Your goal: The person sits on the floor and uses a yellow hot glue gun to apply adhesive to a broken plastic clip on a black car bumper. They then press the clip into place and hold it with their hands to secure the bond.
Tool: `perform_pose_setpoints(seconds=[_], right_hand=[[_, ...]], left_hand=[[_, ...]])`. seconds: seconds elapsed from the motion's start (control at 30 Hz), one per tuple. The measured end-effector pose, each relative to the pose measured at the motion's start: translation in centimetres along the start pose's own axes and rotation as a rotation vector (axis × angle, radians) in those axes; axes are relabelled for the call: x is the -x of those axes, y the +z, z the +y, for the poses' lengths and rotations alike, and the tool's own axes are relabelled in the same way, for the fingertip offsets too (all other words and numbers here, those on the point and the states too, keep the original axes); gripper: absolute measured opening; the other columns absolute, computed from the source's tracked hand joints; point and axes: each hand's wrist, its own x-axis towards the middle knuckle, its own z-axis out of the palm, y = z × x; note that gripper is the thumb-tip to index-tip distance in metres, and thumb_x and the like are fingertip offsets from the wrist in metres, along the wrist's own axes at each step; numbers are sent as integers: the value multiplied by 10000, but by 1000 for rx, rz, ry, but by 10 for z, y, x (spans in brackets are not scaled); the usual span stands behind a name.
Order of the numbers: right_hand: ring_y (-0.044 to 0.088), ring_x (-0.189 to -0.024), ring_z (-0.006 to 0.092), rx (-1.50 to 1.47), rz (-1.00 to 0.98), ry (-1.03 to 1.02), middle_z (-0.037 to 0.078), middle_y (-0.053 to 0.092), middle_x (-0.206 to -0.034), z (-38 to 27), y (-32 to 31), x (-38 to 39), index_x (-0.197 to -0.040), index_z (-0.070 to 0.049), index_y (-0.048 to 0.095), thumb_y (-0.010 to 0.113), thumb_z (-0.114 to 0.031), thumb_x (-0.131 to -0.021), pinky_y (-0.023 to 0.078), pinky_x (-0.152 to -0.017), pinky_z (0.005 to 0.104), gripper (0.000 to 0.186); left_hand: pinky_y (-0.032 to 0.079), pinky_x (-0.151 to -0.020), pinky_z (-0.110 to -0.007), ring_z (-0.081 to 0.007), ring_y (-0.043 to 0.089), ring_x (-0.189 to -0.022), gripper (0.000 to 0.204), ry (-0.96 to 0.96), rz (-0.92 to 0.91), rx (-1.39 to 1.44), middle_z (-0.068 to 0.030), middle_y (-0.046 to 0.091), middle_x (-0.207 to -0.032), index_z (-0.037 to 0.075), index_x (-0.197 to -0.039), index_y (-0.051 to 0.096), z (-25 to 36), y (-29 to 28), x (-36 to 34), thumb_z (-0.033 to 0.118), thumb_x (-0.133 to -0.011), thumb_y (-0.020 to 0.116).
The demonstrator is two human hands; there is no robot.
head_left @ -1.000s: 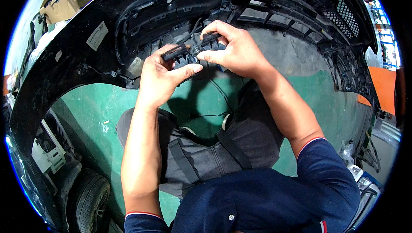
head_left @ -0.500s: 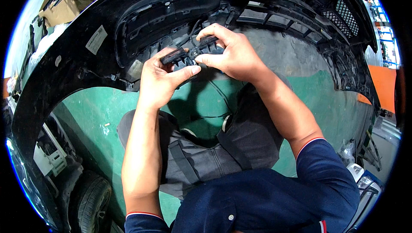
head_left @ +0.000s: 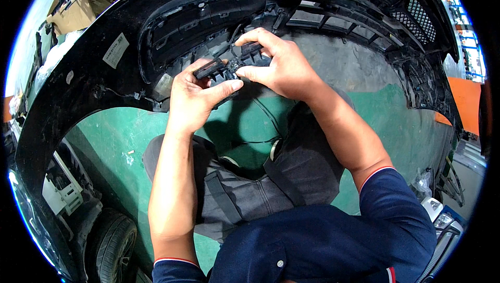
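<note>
Fisheye head cam looks down at fingers (head_left: 253, 73) from nr.

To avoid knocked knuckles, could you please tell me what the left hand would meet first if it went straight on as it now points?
Beyond the black part it holds, the left hand would probably meet the inside of the bumper first, though depth is unclear here.

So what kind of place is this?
It's probably a car repair workshop: there's a big black bumper-like car panel, a tyre at lower left, and a green floor.
</note>
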Motion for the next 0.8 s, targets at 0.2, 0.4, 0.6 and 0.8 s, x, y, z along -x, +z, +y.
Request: perform_pose_setpoints(seconds=[0.2, 0.4, 0.6, 0.8], right_hand=[[504, -749, 38, -7, -22, 54, -51, 605, -861, -5, -3, 1, -1233, -94, 665, 884, -93, -818, 447, -653, 256, 469], [480, -741, 43, 44, -5, -9, -54, 615, -874, -7, -4, 2, -1217, -96, 674, 891, -106, -815, 442, -658, 250, 457], [530, -789, 67, 51, 8, -55, -19, 657, -985, -10, -4, 3, -1215, -94, 689, 893, -115, -812, 480, -722, 258, 451], [734, -1026, 326, 69, 50, -117, 130, 745, -1091, -14, -4, 4, -1157, -66, 695, 850, -155, -797, 564, -905, 401, 402]], left_hand=[[492, -733, -216, -40, 588, -798, 451, -14, 22, 9, 67, 676, -887, 37, -1151, 767, 0, 2, 1, 125, -759, 973], [461, -692, -209, -32, 563, -759, 448, 18, 28, 44, 69, 671, -877, 28, -1155, 765, -4, 3, 1, 102, -763, 968], [484, -748, -220, -50, 600, -839, 440, 93, 38, -24, 41, 693, -940, 12, -1142, 756, -5, 2, 4, 76, -761, 966], [542, -855, -295, -133, 680, -938, 448, 207, 81, -86, -43, 721, -999, -6, -1093, 787, -5, 2, 5, 122, -714, 988]])
